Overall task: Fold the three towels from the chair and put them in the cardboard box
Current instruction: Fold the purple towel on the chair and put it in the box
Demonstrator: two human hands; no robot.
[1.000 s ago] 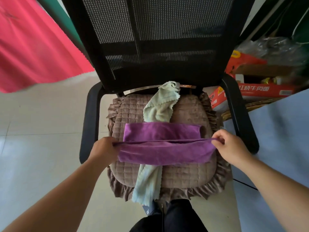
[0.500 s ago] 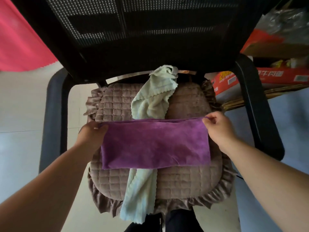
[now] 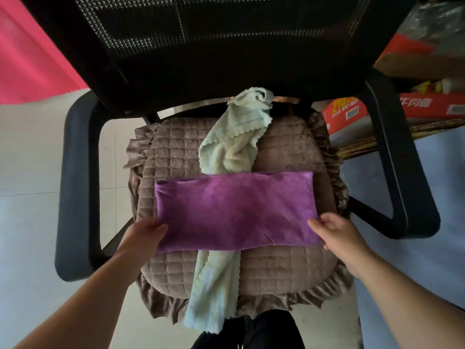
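Head view: a purple towel (image 3: 234,210), folded into a long band, lies crosswise on the quilted brown seat cushion (image 3: 289,152) of a black mesh-backed chair (image 3: 201,46). Under it, running from the back of the seat to the front edge and hanging over the frill, lies a pale green towel (image 3: 226,149) — crumpled, its upper end bunched at the gap below the backrest, its lower end drooping past the cushion's front.

The left hand (image 3: 143,238) is at the near left corner of the purple towel, thumb lying on top of the cloth and the fingers hidden beneath it, so its grip is closed on that corner. The right hand (image 3: 334,233) is at the near right corner, fingers curled at the towel's edge; the grip looks pinched on the cloth there, though the fingertips are partly hidden.

To the right, behind the armrest (image 3: 392,152), stands a red printed carton (image 3: 352,112) with crinkled clear plastic (image 3: 432,23) above it. A pink-red cloth (image 3: 27,59) fills the upper left corner, over a pale tiled floor (image 3: 27,172). No third towel and no plain cardboard box can be made out — only dark trouser legs (image 3: 264,333) at the bottom edge.
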